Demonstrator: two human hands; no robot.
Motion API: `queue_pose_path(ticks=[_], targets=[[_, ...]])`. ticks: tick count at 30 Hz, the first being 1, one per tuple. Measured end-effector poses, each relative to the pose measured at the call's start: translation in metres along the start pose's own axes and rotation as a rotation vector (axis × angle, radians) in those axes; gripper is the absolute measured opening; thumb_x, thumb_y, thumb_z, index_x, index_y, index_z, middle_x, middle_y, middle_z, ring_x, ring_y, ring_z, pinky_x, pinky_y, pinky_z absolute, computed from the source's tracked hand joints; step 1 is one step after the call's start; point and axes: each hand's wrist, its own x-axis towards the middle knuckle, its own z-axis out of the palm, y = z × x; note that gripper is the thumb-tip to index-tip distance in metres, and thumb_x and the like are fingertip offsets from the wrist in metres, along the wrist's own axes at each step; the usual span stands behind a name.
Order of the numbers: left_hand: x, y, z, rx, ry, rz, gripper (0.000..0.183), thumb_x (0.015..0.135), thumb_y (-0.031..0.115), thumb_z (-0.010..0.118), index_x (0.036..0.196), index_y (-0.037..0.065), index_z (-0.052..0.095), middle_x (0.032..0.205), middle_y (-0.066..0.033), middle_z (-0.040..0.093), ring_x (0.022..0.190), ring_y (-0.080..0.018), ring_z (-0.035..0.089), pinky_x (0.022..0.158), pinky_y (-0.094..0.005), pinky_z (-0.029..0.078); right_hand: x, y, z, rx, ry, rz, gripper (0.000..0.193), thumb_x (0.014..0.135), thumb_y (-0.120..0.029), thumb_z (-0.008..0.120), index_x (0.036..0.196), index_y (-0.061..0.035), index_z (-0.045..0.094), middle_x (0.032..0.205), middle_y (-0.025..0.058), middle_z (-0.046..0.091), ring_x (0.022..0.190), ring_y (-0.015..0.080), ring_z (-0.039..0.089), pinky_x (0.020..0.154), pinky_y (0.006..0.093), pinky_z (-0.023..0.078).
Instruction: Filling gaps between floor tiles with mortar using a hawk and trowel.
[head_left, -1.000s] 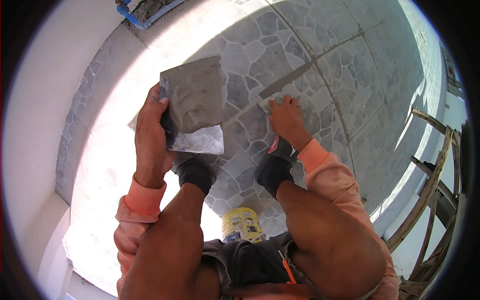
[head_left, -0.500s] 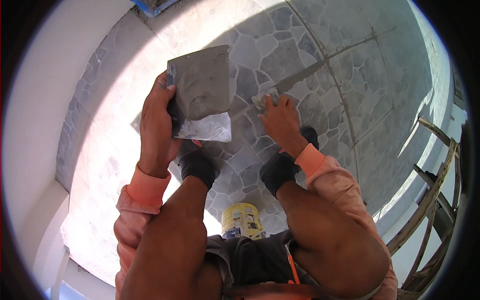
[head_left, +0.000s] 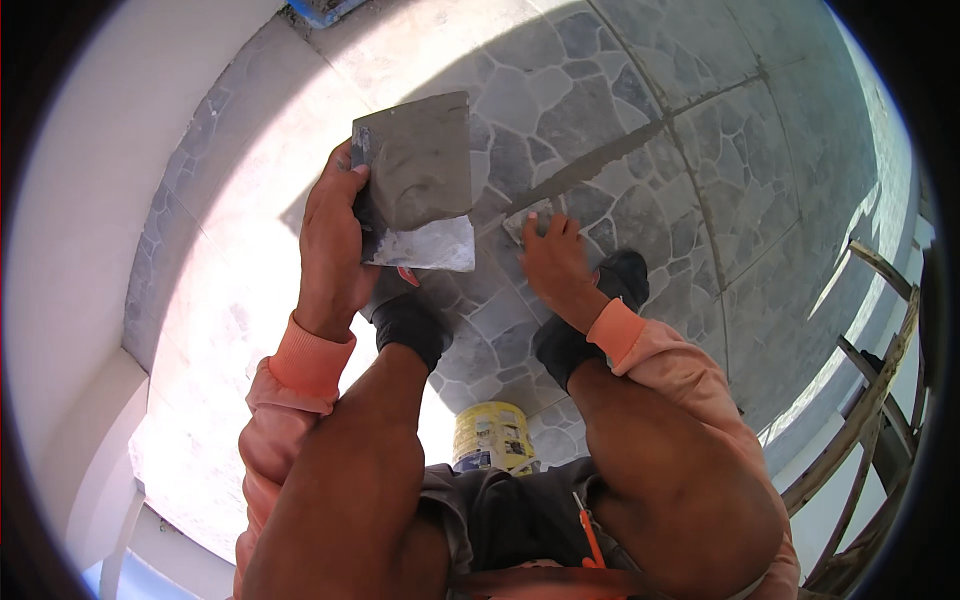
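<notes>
My left hand (head_left: 333, 235) grips the left edge of a flat, square plate (head_left: 440, 245), its thumb on top. Thick grey grout (head_left: 415, 160) covers most of the plate, leaving a bare whitish strip at the near end. My right hand (head_left: 560, 262) is closed on a small, smeared spreader (head_left: 518, 222) against the stone-patterned floor tiles (head_left: 575, 115); its far side is hidden by the fingers. From the spreader a wet grout band (head_left: 600, 158) runs along a tile joint toward the upper right.
My black-shod feet (head_left: 415, 328) stand on the tiles below the hands. A yellow bucket (head_left: 493, 435) is between my legs. On the right are rough wooden poles (head_left: 860, 415), on the left a white wall (head_left: 120, 170). A blue container (head_left: 322, 10) shows at the top edge.
The grout band has grown longer toward the lower left along the joint. My right hand has moved the spreader that way. My left hand keeps holding the plate; the whole view has shifted slightly.
</notes>
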Motion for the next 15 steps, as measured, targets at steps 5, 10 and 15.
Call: queue_pose_path(ticks=[5, 10, 15], targets=[[0.002, -0.003, -0.001, -0.017, 0.011, -0.001, 0.043, 0.099, 0.013, 0.036, 0.138, 0.000, 0.049, 0.122, -0.0114, 0.060, 0.107, -0.0191, 0.061, 0.093, -0.0341, 0.051, -0.002, -0.001, -0.003, 0.097, -0.074, -0.006, 0.062, 0.091, -0.036, 0.069, 0.141, -0.0038, 0.051, 0.115, 0.0242, 0.050, 0.104, 0.0384, 0.053, 0.086, 0.0438, 0.052], [0.003, -0.007, -0.004, -0.016, 0.040, -0.019, 0.042, 0.099, 0.013, 0.036, 0.137, 0.000, 0.050, 0.122, -0.0108, 0.060, 0.106, -0.0186, 0.061, 0.092, -0.0338, 0.051, 0.003, -0.017, 0.001, -0.078, -0.072, -0.066, 0.062, 0.091, -0.035, 0.069, 0.140, -0.0017, 0.050, 0.113, 0.0235, 0.051, 0.102, 0.0365, 0.054, 0.084, 0.0439, 0.053], [0.007, -0.010, -0.008, -0.002, 0.051, -0.025, 0.042, 0.099, 0.012, 0.036, 0.136, -0.001, 0.050, 0.121, -0.0109, 0.061, 0.104, -0.0187, 0.061, 0.092, -0.0337, 0.052, -0.001, -0.025, 0.008, 0.063, 0.019, -0.083, 0.055, 0.087, -0.027, 0.070, 0.133, -0.0016, 0.056, 0.107, 0.0231, 0.054, 0.097, 0.0355, 0.055, 0.076, 0.0420, 0.053]])
